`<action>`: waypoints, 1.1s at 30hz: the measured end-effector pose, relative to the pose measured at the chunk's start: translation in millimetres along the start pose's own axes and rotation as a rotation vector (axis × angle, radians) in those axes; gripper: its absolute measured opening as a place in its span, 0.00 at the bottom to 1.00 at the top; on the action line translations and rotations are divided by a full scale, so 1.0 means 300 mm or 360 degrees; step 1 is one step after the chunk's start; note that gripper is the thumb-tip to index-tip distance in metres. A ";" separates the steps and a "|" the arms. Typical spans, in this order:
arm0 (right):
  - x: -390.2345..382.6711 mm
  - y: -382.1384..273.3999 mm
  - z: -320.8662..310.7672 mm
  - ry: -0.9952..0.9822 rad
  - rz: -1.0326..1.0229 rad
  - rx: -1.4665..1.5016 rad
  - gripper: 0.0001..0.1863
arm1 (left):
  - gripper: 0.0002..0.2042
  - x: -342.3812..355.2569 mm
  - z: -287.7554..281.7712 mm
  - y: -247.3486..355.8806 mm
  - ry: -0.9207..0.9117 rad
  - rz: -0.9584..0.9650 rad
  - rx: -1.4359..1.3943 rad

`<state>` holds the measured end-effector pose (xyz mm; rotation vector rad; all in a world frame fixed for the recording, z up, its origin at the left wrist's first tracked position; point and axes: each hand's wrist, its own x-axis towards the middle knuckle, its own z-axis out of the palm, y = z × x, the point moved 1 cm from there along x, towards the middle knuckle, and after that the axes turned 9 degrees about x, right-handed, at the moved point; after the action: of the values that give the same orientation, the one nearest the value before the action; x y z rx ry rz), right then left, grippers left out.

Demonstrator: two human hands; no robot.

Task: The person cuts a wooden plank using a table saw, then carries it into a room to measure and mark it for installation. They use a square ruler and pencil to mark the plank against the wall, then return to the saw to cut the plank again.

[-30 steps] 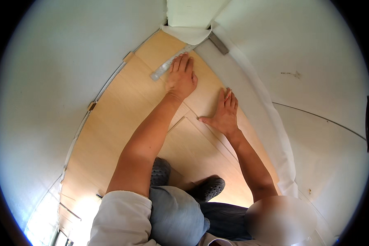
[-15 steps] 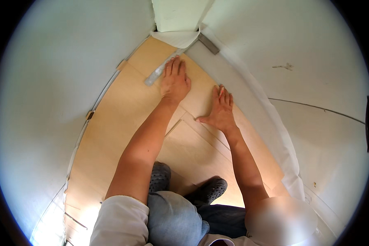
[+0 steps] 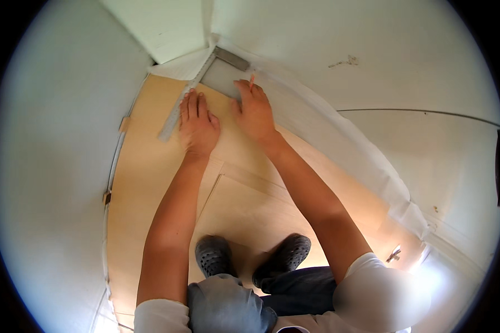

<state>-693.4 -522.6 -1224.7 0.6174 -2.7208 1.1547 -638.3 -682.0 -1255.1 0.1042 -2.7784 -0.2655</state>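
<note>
Square point(image 3: 174, 115) lies on the floor point(image 3: 144, 133) near the far corner; left hand point(image 3: 199, 130) flat, fingertips at its long arm; right hand point(image 3: 255, 114), near its short arm, grasping a red pencil point(image 3: 252, 81).

A pale left wall point(image 3: 50, 139) rises on one side. The right wall point(image 3: 283, 39) bears a brownish smudge point(image 3: 351, 60) above a thin dark seam point(image 3: 383, 109).

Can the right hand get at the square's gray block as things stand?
Probably yes: the right hand is close to the gray block, with nothing visible blocking the way, though it already holds a thin red stick.
</note>
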 end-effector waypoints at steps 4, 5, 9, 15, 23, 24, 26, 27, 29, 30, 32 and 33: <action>-0.042 -0.054 0.029 0.0219 0.0097 -0.0169 0.27 | 0.24 -0.013 -0.003 -0.004 -0.0005 -0.0013 0.0056; -0.076 -0.076 0.023 0.0204 0.0083 -0.0202 0.27 | 0.24 -0.012 -0.003 -0.006 -0.0006 -0.0018 0.0070; -0.142 -0.040 0.051 0.0149 0.0065 -0.0177 0.25 | 0.24 -0.004 -0.008 0.003 -0.0006 0.0013 0.0102; -0.129 -0.045 0.071 0.0074 0.0058 -0.0110 0.25 | 0.26 -0.010 0.002 -0.012 -0.0094 0.0029 0.0135; -0.080 -0.013 0.081 0.0094 0.0056 0.0049 0.24 | 0.28 -0.003 0.019 -0.022 -0.0153 0.0101 0.0121; -0.052 0.002 0.085 0.0072 0.0044 0.0071 0.24 | 0.28 -0.001 0.017 -0.023 -0.0147 0.0113 0.0120; 0.013 0.026 0.077 0.0065 -0.0082 -0.0040 0.24 | 0.28 0.001 0.012 -0.015 -0.0148 0.0115 0.0084; 0.039 0.031 0.073 0.0062 -0.0143 -0.0097 0.24 | 0.28 0.004 0.008 -0.013 -0.0149 0.0117 0.0064; 0.060 0.038 0.087 0.0035 -0.0112 -0.0136 0.25 | 0.28 -0.001 0.010 -0.022 -0.0211 0.0141 0.0093; 0.065 0.041 0.091 0.0021 -0.0096 -0.0158 0.25 | 0.29 -0.002 0.013 -0.023 -0.0242 0.0154 0.0106; 0.065 0.045 0.099 0.0051 -0.0033 -0.0201 0.25 | 0.29 0.002 0.001 -0.015 -0.0210 0.0125 0.0055; 0.064 0.049 0.099 0.0066 -0.0002 -0.0224 0.25 | 0.29 0.008 -0.002 -0.008 -0.0193 0.0110 0.0028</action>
<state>-715.7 -540.6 -1250.0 0.5694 -2.7364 0.9539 -640.3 -684.7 -1254.3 -0.0042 -2.8983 -0.2377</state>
